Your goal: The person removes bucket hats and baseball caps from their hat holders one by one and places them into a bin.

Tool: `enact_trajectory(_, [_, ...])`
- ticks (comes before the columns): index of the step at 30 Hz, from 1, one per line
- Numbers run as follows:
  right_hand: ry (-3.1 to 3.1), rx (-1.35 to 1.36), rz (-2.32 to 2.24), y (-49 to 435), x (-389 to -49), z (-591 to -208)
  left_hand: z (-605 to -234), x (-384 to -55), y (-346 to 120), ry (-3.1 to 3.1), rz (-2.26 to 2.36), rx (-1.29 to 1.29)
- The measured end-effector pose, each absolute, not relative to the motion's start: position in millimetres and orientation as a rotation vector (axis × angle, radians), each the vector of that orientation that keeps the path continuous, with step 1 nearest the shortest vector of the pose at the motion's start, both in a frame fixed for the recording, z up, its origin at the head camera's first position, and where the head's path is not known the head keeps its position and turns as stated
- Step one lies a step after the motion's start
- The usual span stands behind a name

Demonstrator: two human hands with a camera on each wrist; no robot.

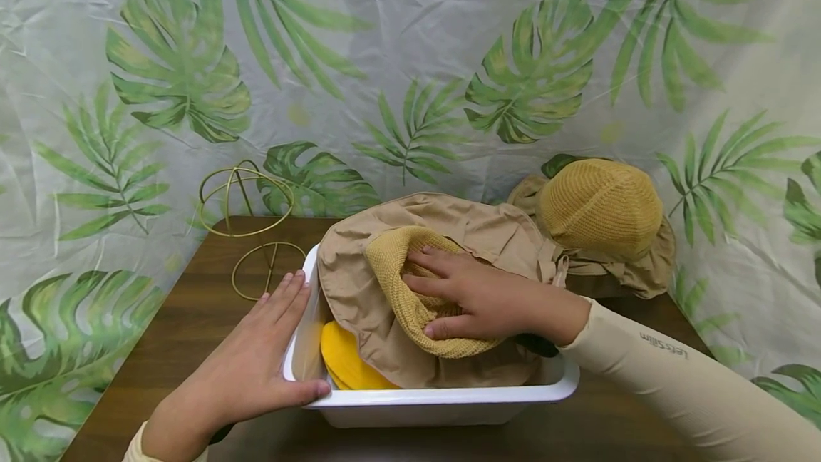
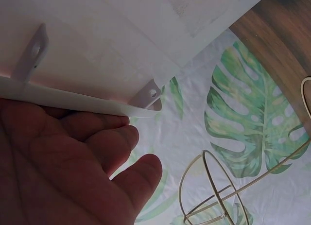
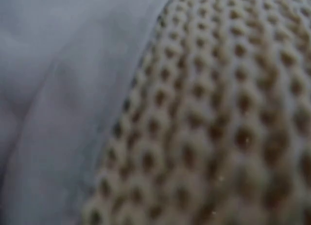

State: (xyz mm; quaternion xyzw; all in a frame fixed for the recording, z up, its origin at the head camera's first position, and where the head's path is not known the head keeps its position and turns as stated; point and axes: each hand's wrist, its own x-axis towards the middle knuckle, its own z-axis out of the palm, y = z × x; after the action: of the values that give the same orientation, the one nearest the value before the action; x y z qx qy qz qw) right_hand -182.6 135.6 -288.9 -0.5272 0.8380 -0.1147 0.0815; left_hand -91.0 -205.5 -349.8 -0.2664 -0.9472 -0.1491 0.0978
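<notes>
Nearest the camera, at the lower left of the head view, the person's left hand (image 1: pixel 256 358) lies along the outer left side of a white basin (image 1: pixel 449 396), its fingers straight rather than clenched, its thumb flat on the near corner of the rim. The left wrist view shows some fingers just under the lip, so this hand is probably steadying the basin against the other's push.

Right of centre, the right hand (image 1: pixel 477 298) has its fingers spread, apparently pressing into the hollow of a mustard knit cap (image 1: pixel 390 269) without clenching on it; the right wrist view gives only blurred knit and pale cloth. The cap rests on a tan cloth hat (image 1: pixel 442 212) in the basin, mouth upward toward the camera, the oval of its rim running longest from upper left to lower right. The basin's own long axis runs across the frame.

Bright yellow fabric (image 1: pixel 349 358) is tucked in the basin's near left corner, partly covered by the tan hat. Farther out on the tabletop (image 1: pixel 186 319), a second knit cap (image 1: pixel 603 209) sits dome up at right on tan cloth (image 1: pixel 644 273), perhaps to hold its shape, and a gold wire stand (image 1: pixel 231 234) stands at left, before a leaf-printed backdrop (image 1: pixel 417 34).
</notes>
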Motion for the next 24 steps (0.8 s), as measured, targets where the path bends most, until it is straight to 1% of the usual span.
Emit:
enact_trajectory(17, [2.493,-1.484,-0.161,118,-177,-303,-348,-91,-207,-2.808,-0.445,-0.783])
enact_trajectory(24, [2.5,-1.499,-0.128,123,-176,-300,-348,-90,-206,-2.814,-0.451,-0.788])
